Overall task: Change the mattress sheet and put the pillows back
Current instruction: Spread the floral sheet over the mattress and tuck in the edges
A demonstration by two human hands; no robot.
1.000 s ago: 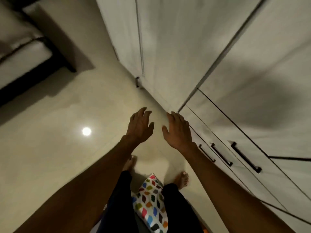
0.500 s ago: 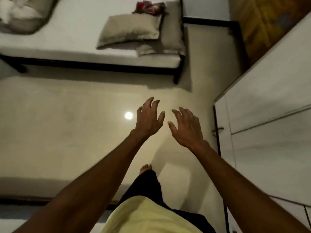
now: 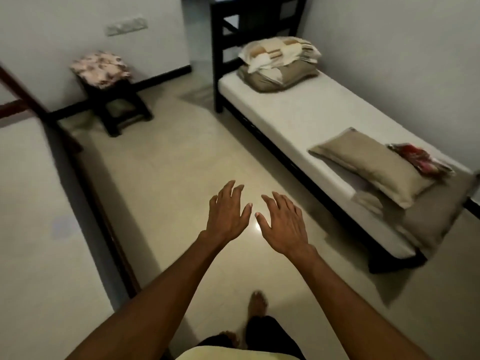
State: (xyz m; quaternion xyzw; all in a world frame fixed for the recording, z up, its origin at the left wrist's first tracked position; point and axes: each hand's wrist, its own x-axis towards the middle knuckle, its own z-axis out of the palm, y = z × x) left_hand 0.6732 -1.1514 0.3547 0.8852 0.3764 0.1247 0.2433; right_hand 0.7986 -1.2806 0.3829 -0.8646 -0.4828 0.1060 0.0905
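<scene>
Head view, hands: left hand (image 3: 228,211) and right hand (image 3: 284,222) stretched forward side by side over the floor (image 3: 166,183), palms down, fingers spread and relaxed, nothing held; thumbs close together but apart.

Head view, bed: bed (image 3: 270,141) with dark frame along the right wall, ahead and to the right of the right hand, well apart from both hands; mattress (image 3: 298,113) bare and white on top.

Head view, pillows: tan pillow (image 3: 374,165) lying on the near end of the mattress, nearest to the right hand; red packet (image 3: 420,158) just beside it toward the wall; stacked pillows (image 3: 279,63) at the far end by the headboard, patterned one on top of a tan one.

Head view, surroundings: stool (image 3: 104,81) with floral cushion against the far wall, left of the bed; second mattress (image 3: 39,229) at the left edge; bare foot (image 3: 257,302) on the floor below the hands.

Change since half a second ago: bed then across the top of the view, now running lengthwise on the right; white cupboard on the right gone from view; stool and stacked pillows newly visible; hands in the same open, empty pose.
</scene>
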